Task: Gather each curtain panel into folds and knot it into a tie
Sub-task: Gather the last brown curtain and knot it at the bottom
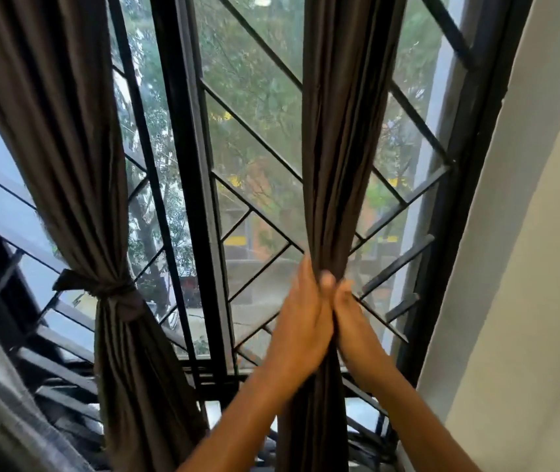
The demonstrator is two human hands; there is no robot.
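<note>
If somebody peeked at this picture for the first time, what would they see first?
The left hand and the right hand meet in the lower middle, squeezing the dark curtain into a tight bundle. To the left hangs the tied curtain, cinched with a knot at its waist. Behind both, black window bars cross green trees outside.

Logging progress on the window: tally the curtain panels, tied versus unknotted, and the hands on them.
Tied curtain panel: 1
Unknotted curtain panel: 1
Hands gripping it, left hand and right hand: 2
Total: 4
</note>
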